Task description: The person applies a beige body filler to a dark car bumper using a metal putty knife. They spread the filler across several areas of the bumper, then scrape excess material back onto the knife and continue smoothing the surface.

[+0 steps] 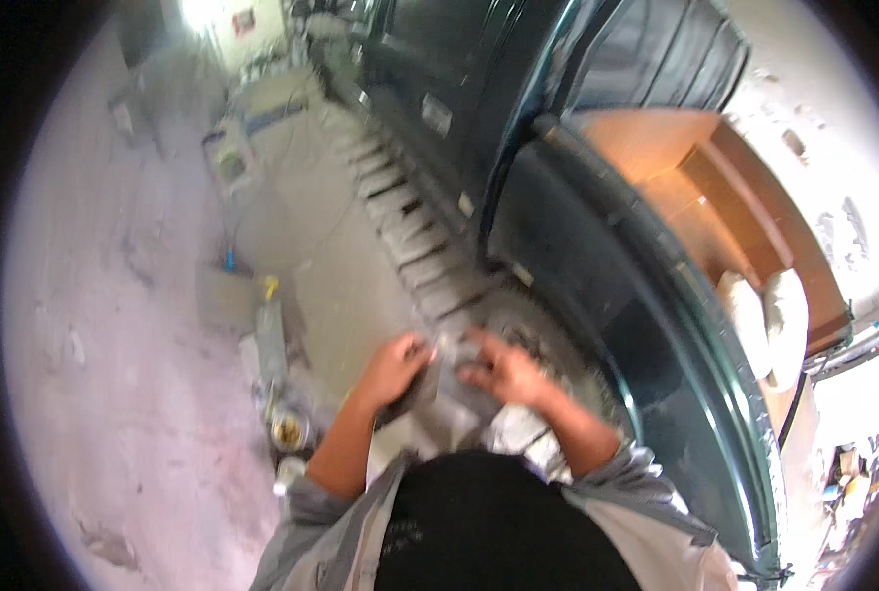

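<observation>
Big dark vehicle body (597,286) fills the upper right of the frame, curving down toward the lower right. Dusty concrete floor (124,325) takes the whole left side, with a row of pale slats (410,217) running up the middle beside the vehicle. Orange wooden shelf (725,187) sits at the right. Down at lower centre, the left hand (392,369) has its fingers wrapped round a grey block (429,379), looks like a sanding pad but it's blurry. The right hand (503,372) lies just beside it, fingers spread loosely on the grey surface, holding nothing.
</observation>
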Available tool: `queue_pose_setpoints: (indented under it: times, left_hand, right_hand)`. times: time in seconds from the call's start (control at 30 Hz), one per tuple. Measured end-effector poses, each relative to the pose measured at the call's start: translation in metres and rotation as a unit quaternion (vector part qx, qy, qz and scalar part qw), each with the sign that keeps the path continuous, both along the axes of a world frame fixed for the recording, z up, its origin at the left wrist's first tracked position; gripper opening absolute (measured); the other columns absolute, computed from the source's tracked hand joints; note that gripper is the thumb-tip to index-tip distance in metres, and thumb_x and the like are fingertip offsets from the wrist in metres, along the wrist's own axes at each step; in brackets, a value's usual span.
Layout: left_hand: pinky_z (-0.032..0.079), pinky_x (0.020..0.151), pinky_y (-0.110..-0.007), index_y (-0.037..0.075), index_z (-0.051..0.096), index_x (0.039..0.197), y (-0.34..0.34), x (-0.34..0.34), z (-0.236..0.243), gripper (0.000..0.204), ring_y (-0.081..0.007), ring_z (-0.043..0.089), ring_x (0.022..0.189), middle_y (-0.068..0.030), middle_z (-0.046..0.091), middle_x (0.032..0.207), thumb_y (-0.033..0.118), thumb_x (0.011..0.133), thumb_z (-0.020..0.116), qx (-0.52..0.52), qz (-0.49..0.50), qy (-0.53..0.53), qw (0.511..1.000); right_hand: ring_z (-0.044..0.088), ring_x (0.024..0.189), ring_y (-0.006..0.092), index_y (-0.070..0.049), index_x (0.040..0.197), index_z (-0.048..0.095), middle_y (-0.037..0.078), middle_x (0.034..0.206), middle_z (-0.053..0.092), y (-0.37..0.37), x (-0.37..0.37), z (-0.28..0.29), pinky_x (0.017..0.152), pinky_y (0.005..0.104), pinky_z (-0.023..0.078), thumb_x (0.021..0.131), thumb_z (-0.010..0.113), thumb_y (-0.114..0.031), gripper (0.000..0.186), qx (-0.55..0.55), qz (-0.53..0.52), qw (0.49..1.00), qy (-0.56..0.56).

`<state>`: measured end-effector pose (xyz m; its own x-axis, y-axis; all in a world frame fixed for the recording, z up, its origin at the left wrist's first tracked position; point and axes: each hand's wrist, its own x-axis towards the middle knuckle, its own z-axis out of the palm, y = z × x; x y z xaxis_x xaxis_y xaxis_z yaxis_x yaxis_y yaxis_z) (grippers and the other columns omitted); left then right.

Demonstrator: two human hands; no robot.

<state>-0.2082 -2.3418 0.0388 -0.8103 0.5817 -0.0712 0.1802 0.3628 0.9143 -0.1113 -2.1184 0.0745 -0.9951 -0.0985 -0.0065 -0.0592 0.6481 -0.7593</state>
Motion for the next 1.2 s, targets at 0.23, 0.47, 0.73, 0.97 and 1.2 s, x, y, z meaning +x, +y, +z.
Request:
queue_pose_setpoints:
  times: [0.23, 0.47, 0.73, 0.97, 1.2]
  left_hand:
    - [0.048, 0.07, -0.032, 0.002, 0.068, 0.099, -0.012, 0.013, -0.011, 0.03, -0.0134, 0.056, 0.074, -0.0039, 0.064, 0.079, 0.03, 0.089, 0.067, -0.019, -0.005, -0.059, 0.998]
    - [0.048, 0.072, -0.03, 0.0, 0.068, 0.101, -0.001, 0.009, -0.014, 0.027, -0.0134, 0.057, 0.076, -0.0049, 0.066, 0.082, 0.026, 0.091, 0.063, 0.003, -0.012, -0.094, 0.996]
    - [0.047, 0.064, -0.033, 0.001, 0.063, 0.092, -0.006, -0.001, -0.051, 0.029, -0.0152, 0.054, 0.067, -0.004, 0.059, 0.076, 0.029, 0.097, 0.057, 0.089, 0.074, -0.19, 0.975]
    - [0.041, 0.047, -0.027, 0.005, 0.062, 0.094, 0.015, 0.022, 0.001, 0.018, -0.0111, 0.051, 0.055, -0.0021, 0.057, 0.072, 0.022, 0.096, 0.059, 0.123, 0.082, -0.262, 0.954]
    - [0.039, 0.044, -0.025, 0.004, 0.063, 0.097, 0.021, 0.027, -0.005, 0.015, -0.011, 0.05, 0.052, -0.0016, 0.056, 0.067, 0.018, 0.093, 0.064, 0.178, 0.093, -0.298, 0.933]
  right_hand:
    - [0.061, 0.069, 0.0269, -0.012, 0.146, 0.039, 0.015, 0.072, 0.061, 0.004, 0.008, -0.003, 0.07, 0.0389, 0.049, 0.091, 0.068, -0.035, 0.066, -0.059, -0.002, 0.997, -0.047]
    - [0.052, 0.063, 0.0203, -0.012, 0.144, 0.04, 0.01, 0.071, 0.057, 0.014, 0.004, -0.002, 0.064, 0.0354, 0.045, 0.091, 0.068, -0.032, 0.064, -0.097, -0.05, 0.993, -0.034]
    - [0.066, 0.093, 0.0358, -0.008, 0.143, 0.039, 0.022, 0.095, 0.066, 0.015, 0.0, -0.001, 0.083, 0.042, 0.049, 0.091, 0.067, -0.032, 0.064, -0.11, -0.174, 0.979, 0.003]
    - [0.066, 0.09, 0.0354, -0.006, 0.143, 0.038, 0.021, 0.093, 0.066, 0.009, 0.002, -0.019, 0.08, 0.0414, 0.05, 0.09, 0.068, -0.031, 0.066, -0.094, -0.202, 0.973, 0.062]
    - [0.062, 0.08, 0.0241, -0.004, 0.143, 0.04, 0.014, 0.085, 0.063, 0.006, 0.001, -0.015, 0.076, 0.0354, 0.049, 0.088, 0.071, -0.027, 0.067, -0.11, -0.214, 0.97, 0.042]
